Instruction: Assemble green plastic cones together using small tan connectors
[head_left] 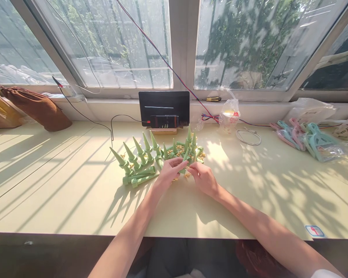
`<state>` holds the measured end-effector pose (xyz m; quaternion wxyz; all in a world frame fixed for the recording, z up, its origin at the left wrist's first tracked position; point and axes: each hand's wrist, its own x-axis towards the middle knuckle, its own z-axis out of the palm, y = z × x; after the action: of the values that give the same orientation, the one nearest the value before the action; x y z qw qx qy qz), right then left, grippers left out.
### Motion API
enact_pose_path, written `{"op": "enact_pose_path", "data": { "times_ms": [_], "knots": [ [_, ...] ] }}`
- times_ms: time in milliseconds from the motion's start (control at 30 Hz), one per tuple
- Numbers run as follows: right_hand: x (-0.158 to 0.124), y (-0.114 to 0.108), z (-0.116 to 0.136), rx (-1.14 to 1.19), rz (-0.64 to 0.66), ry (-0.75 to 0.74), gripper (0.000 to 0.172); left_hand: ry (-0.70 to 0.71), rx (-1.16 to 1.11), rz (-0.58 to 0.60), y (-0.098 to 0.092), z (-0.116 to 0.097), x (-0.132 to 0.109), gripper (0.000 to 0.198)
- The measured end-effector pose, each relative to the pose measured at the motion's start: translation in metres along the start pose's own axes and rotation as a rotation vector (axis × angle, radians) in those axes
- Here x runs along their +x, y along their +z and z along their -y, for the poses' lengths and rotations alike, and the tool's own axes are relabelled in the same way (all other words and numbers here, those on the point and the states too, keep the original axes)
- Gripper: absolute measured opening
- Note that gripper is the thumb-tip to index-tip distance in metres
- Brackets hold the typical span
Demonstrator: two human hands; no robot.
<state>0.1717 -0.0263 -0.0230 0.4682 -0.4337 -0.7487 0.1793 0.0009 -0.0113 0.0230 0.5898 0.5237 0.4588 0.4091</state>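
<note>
My left hand (170, 170) and my right hand (202, 178) meet at the middle of the pale yellow table (75, 193). Together they pinch a green cone-shaped plastic spike (184, 166) between their fingertips. Just behind them lies a heap of green spikes and small yellow bits (184, 150). To the left stands a row of upright green spikes (137, 152), with a few more lying flat (140, 178) in front of it.
A phone (164, 121) leans against a dark screen (164, 107) by the window sill. A tied plastic bag (230, 114) and a coiled white cable (248, 136) lie at the back right, pastel hangers (306, 137) further right, a brown cloth bag (37, 108) far left.
</note>
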Motion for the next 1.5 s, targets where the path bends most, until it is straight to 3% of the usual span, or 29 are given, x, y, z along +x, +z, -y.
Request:
{"op": "enact_pose_path", "data": {
  "times_ms": [200,600,800,1000,1267,1500],
  "knots": [
    [0.002,-0.005,0.005,0.044,0.009,0.023,0.037,0.011,0.036,0.046,0.003,0.0,-0.002,0.041],
    [0.002,-0.004,0.008,0.07,0.016,0.155,0.043,0.06,0.048,0.089,0.007,-0.001,-0.004,0.043],
    [0.002,-0.005,0.009,0.063,0.015,0.092,0.024,-0.005,-0.019,-0.022,0.004,-0.001,-0.001,0.041],
    [0.001,0.0,-0.001,-0.056,0.039,0.007,0.023,-0.042,-0.05,-0.078,0.001,0.0,0.002,0.044],
    [0.001,-0.004,0.002,-0.214,0.102,-0.05,0.02,-0.02,0.044,-0.048,0.0,0.002,0.0,0.044],
    [0.002,-0.003,0.0,-0.185,0.149,-0.052,0.025,0.034,0.088,-0.018,0.001,0.002,-0.001,0.043]
  ]
}}
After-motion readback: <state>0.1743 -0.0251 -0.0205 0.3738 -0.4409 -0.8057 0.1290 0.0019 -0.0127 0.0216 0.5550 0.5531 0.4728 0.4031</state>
